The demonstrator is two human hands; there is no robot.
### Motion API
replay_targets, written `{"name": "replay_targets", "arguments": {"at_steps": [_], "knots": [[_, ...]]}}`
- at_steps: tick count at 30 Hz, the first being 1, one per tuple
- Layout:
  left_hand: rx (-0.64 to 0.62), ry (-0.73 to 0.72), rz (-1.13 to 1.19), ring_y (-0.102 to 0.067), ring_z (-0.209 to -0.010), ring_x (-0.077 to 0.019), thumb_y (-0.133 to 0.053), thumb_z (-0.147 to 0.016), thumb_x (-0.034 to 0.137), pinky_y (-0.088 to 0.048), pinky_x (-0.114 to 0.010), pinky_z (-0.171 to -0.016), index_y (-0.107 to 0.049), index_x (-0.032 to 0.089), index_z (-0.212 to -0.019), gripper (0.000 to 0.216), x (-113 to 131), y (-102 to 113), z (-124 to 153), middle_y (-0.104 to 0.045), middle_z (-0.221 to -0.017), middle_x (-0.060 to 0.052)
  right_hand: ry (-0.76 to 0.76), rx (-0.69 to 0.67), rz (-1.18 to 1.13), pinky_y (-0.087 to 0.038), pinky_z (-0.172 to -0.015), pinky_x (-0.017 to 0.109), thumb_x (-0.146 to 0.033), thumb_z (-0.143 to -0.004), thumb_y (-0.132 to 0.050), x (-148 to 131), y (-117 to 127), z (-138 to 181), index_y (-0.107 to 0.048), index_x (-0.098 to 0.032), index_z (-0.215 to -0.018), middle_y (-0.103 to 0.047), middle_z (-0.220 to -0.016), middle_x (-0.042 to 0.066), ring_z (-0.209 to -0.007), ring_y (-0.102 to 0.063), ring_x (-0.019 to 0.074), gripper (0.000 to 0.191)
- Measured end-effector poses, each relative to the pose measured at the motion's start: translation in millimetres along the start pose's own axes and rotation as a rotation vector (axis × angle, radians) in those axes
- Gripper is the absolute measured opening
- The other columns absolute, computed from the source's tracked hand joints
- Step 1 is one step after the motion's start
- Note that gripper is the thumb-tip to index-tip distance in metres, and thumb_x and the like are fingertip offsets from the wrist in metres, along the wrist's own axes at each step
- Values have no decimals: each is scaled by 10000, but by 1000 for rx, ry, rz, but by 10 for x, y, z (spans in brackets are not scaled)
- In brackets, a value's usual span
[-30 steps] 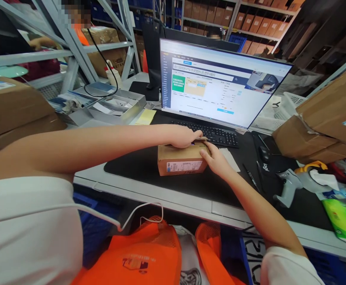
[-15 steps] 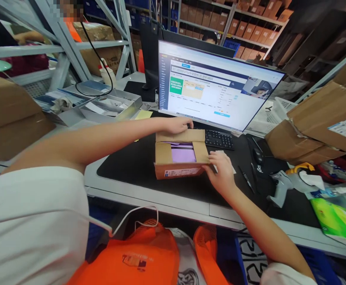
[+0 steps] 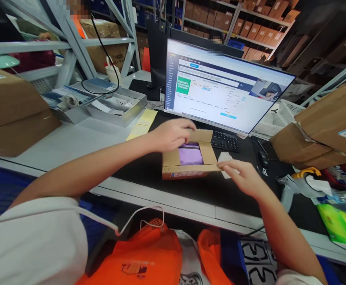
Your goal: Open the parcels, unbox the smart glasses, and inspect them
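A small cardboard box (image 3: pixel 171 159) sits on the black desk mat with its flaps raised around the opening. Inside lies a purple item (image 3: pixel 191 156); its kind I cannot make out. Over the box's far left corner hovers my left hand (image 3: pixel 173 134), its fingers bent and apart with nothing seen in them. At the near right corner my right hand (image 3: pixel 242 174) pinches the edge of the near flap between thumb and fingers. A white piece of paper (image 3: pixel 226 173) lies partly under that hand.
Behind the box stand a keyboard (image 3: pixel 225 141) and a monitor (image 3: pixel 208 93). To the right are a mouse (image 3: pixel 262 159), a grey scanner (image 3: pixel 288 190), a tape dispenser (image 3: pixel 308 180) and cartons (image 3: pixel 324 114). Yellow paper (image 3: pixel 143 123) and a grey tray (image 3: pixel 122 109) lie left.
My left hand has lifted off the far flap and come nearer over the box. My right hand has moved from the box's side to the near flap, which now stands out toward me.
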State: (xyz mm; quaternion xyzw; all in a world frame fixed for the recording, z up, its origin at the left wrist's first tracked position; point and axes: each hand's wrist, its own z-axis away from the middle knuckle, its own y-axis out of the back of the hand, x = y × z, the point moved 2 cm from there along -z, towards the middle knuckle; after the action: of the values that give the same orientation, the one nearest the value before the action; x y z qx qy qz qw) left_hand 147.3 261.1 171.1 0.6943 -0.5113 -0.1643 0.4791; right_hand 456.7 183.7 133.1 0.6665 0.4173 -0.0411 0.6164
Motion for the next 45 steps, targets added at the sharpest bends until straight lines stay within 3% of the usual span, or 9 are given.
{"name": "replay_targets", "arguments": {"at_steps": [7,18,24,27,30,32,38,42,45], "knots": [[-144,9,47,-261,-1573,-344,-617,-912,297,-314,-573,-1245,-768,255,-1011,186,324,-226,678,-408,-1638,-78,107,-239,-69,-401,-1197,556,-583,-963,-566,51,-197,-721,-792,-279,-1159,-579,-1501,90,-1414,-517,337,427],[632,346,-98,-648,-1207,-262,-599,-870,314,-451,-557,-1127,-357,251,-748,278,311,-525,1250,-714,-999,-87,113,-46,85,-383,-1195,515,-463,-968,-586,2,-238,-422,-585,-234,-1013,-264,-1695,119,-1514,-377,318,233],[531,586,148,-535,-1394,-315,-595,-913,478,-449,-576,-1130,-477,242,-897,265,181,-712,1744,-685,-1235,-162,-232,240,-290,-455,-1119,489,-591,-944,-505,673,-410,-146,-498,-243,-996,-556,-1474,184,-1386,-534,306,352],[411,577,184,-323,-1547,-346,-666,-890,512,-344,-598,-1216,-500,217,-1312,542,-4,-604,1918,-405,-1594,-225,-346,231,-305,-487,-1082,516,-673,-910,-492,803,-421,-18,-564,-228,-1061,-607,-1406,199,-1322,-589,330,475],[261,650,241,-143,-1593,-405,-806,-756,585,-238,-636,-1254,-134,203,-1626,1164,-206,-547,1857,-80,-1712,-250,-215,241,-32,-343,-1213,532,-609,-942,-517,550,-119,-96,-696,-217,-1066,-483,-1565,160,-1458,-452,337,448],[123,603,393,-166,-1580,-433,-879,-640,615,-225,-634,-1260,-33,186,-1649,1385,-251,-623,1655,-114,-1706,-257,-95,181,100,-354,-1213,530,-556,-958,-538,214,80,-263,-741,-227,-1055,-552,-1509,125,-1416,-500,331,399],[210,487,494,-375,-1494,-436,-901,-593,586,-373,-587,-1209,-87,156,-1641,1395,-35,-896,1115,-288,-1646,-258,169,-312,303,-502,-1085,481,-425,-930,-658,-764,-124,-745,-666,-209,-1309,-654,-1383,109,-1246,-635,320,436],[266,319,199,-444,-1422,-445,-923,-546,539,-395,-617,-1175,-125,174,-1626,1391,176,-861,1058,-405,-1548,-248,124,-233,488,-526,-970,492,-506,-912,-688,-938,-339,-707,-571,-159,-1427,-653,-1339,160,-1153,-657,360,632],[277,209,84,-498,-1362,-415,-903,-578,543,-439,-598,-1136,-109,217,-1617,1348,301,-806,997,-439,-1500,-218,172,-78,550,-493,-926,431,-418,-1013,-547,-927,-382,-592,-629,-102,-1329,-695,-1213,162,-1084,-664,320,455]]}}
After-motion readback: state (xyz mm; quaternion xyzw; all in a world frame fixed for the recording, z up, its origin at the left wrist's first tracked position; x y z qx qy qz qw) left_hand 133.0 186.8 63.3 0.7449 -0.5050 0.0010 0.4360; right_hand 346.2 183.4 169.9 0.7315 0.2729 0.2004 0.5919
